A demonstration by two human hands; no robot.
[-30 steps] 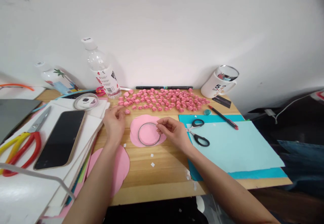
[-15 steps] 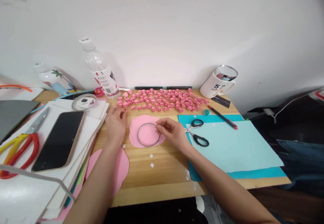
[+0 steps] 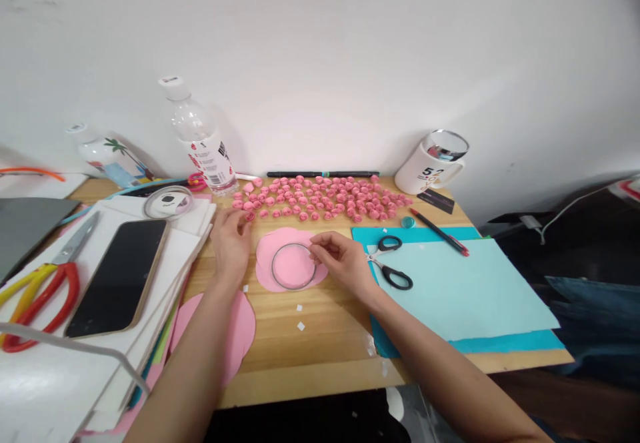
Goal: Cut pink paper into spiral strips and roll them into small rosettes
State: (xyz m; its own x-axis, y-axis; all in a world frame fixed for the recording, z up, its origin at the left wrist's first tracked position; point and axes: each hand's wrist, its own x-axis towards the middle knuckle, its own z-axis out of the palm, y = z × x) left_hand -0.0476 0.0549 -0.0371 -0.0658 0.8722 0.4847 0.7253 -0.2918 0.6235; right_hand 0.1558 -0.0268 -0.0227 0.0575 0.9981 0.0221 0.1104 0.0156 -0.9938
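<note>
My left hand point(image 3: 231, 243) is at the near left edge of a spread of small pink rolled-paper roses point(image 3: 320, 196). Its thumb and index finger are slightly apart, the fingertips beside one rose point(image 3: 250, 216). The thumb and index finger of my right hand point(image 3: 340, 258) are pinched at the right edge of a thin grey ring point(image 3: 274, 275). This ring lies on a pink scalloped paper shape point(image 3: 265, 241) on the table. Another pink paper shape point(image 3: 244, 333) is partly hidden under my left forearm.
Black-handled scissors point(image 3: 395, 277) rest on light blue paper point(image 3: 470, 289). To the left, a phone point(image 3: 117, 279) and red-yellow scissors point(image 3: 63, 286) lie on stacked sheets. A bottle point(image 3: 205, 143) and a white mug point(image 3: 425, 166) stand by the wall. Small white squares point(image 3: 300, 326) dot the wooden table point(image 3: 320, 356).
My left fingertips have drawn back slightly, and the rose beside them shows more fully. My right hand has barely moved at the ring's edge.
</note>
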